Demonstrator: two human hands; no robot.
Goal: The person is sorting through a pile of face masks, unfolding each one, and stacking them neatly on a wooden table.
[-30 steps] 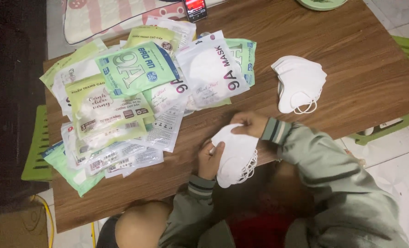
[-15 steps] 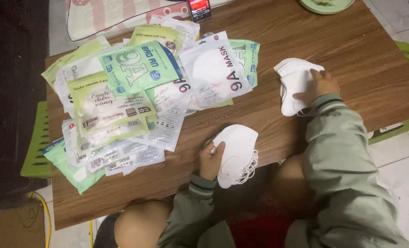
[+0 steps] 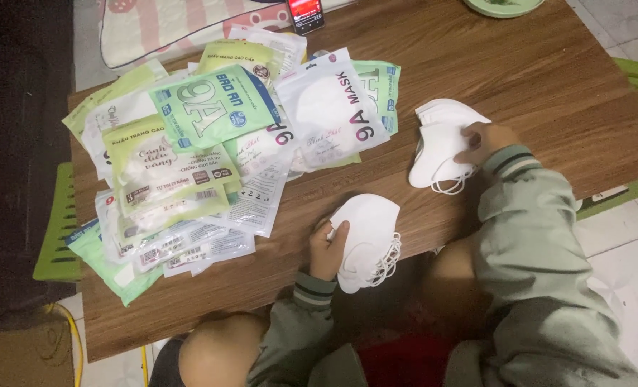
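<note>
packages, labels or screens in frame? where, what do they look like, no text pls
Green-and-white mask pouch: top of the pile, table's left half, flat rectangle.
Clear pouch with white mask inside: pile's right edge, tilted.
Pale green labelled pouch: pile's middle, barcode sticker.
Phone: table's far edge, lit red screen.

White folded masks (image 3: pixel 367 240) bunched at table edge — second white stack (image 3: pixel 437 147) lies rightward.

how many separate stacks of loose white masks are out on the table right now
2. One stack of white masks is in the left hand at the table's near edge; the other stack lies farther right under the right hand. Masks per stack can't be counted.
</note>
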